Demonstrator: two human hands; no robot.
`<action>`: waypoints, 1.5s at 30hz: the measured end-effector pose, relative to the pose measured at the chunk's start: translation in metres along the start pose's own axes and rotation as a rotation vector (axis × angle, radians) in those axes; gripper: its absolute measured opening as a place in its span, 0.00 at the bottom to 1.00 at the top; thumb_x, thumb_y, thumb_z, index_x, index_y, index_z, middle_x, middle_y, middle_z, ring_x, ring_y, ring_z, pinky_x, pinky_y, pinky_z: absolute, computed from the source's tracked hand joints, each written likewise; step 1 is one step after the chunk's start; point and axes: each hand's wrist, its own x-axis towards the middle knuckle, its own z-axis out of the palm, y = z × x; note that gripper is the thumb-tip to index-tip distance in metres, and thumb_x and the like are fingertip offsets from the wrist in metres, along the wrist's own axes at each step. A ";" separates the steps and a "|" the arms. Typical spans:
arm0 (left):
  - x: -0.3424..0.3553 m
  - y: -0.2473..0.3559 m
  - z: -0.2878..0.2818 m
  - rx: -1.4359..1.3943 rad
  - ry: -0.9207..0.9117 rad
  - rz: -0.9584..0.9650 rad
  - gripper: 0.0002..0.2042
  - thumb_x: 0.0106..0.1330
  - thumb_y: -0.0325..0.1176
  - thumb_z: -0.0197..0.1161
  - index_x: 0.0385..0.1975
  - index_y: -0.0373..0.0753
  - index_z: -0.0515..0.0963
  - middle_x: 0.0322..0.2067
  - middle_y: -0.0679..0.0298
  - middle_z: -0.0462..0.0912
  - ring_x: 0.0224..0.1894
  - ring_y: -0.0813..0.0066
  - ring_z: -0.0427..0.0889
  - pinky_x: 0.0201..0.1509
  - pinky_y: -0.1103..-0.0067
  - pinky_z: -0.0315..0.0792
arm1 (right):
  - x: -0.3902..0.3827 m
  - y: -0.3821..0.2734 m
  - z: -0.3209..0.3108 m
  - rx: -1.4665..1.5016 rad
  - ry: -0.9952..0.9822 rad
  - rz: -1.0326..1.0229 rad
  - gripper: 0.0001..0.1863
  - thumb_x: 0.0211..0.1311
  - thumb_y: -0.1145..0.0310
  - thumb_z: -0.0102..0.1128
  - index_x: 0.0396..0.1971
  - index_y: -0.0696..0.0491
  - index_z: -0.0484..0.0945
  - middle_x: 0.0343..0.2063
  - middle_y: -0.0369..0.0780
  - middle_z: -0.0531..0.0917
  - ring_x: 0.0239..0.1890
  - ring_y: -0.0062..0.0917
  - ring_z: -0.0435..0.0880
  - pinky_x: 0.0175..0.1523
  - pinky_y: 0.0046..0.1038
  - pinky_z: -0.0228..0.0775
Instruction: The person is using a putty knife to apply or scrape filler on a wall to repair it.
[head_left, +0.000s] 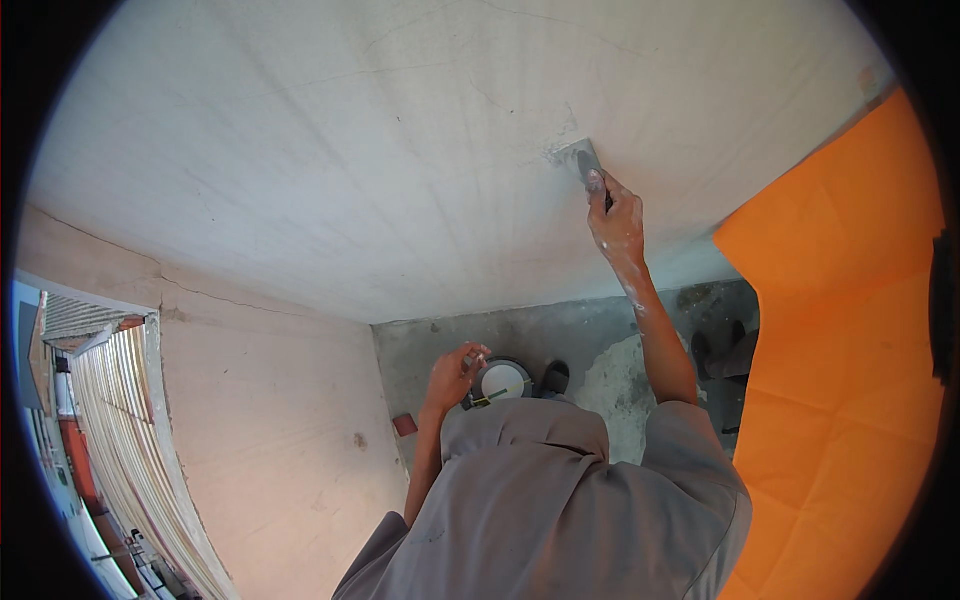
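Note:
My right hand (616, 222) is closed round the handle of a putty knife (577, 158), its blade laid on the pale wall (330, 160) beside a small rough, whitish patch. White smears cover the fingers and forearm. Lower down, my left hand (456, 374) hangs away from the wall with loosely bent fingers and nothing visible in them. Just right of it, a dark-rimmed bucket (503, 380) stands on the floor with white material inside. A thin green-yellow object (490, 397) lies across its near side.
An orange sheet (840, 330) hangs along the right side. Beside it are another person's dark shoes (715, 355). One dark shoe (556, 376) shows by the bucket. A reddish block (405, 425) lies near the left wall (270, 400), which has a crack and a window opening (120, 400).

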 end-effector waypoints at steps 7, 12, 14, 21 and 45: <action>-0.001 -0.013 0.006 -0.049 -0.027 -0.016 0.09 0.74 0.27 0.64 0.50 0.41 0.84 0.34 0.61 0.90 0.24 0.68 0.87 0.32 0.71 0.77 | -0.004 -0.047 -0.034 -0.480 0.024 -0.128 0.18 0.82 0.56 0.55 0.43 0.53 0.88 0.25 0.48 0.86 0.28 0.46 0.87 0.39 0.44 0.79; 0.003 -0.006 0.004 -0.018 0.024 -0.048 0.09 0.74 0.28 0.65 0.50 0.41 0.85 0.34 0.60 0.90 0.24 0.67 0.87 0.33 0.71 0.77 | -0.010 -0.034 -0.021 -0.404 0.090 -0.049 0.19 0.82 0.55 0.54 0.39 0.52 0.87 0.23 0.45 0.86 0.29 0.46 0.87 0.39 0.43 0.78; 0.004 -0.007 0.002 -0.026 0.039 -0.066 0.09 0.73 0.27 0.65 0.50 0.41 0.85 0.34 0.60 0.90 0.24 0.67 0.87 0.33 0.71 0.77 | -0.014 -0.035 -0.011 -0.230 0.098 0.024 0.22 0.82 0.53 0.54 0.35 0.53 0.87 0.22 0.46 0.86 0.27 0.46 0.87 0.38 0.44 0.78; 0.016 -0.008 -0.001 -0.019 0.031 -0.005 0.09 0.73 0.27 0.65 0.50 0.42 0.85 0.34 0.60 0.91 0.24 0.66 0.88 0.32 0.70 0.76 | -0.018 -0.034 0.008 0.069 0.015 0.250 0.25 0.83 0.54 0.52 0.29 0.55 0.84 0.20 0.46 0.84 0.22 0.43 0.82 0.36 0.43 0.74; 0.013 -0.021 0.002 -0.016 0.036 -0.083 0.09 0.74 0.28 0.65 0.50 0.42 0.85 0.34 0.61 0.91 0.25 0.67 0.88 0.32 0.70 0.76 | -0.007 -0.059 -0.028 -0.232 -0.007 0.111 0.22 0.81 0.54 0.55 0.32 0.56 0.85 0.20 0.48 0.84 0.25 0.47 0.83 0.36 0.43 0.74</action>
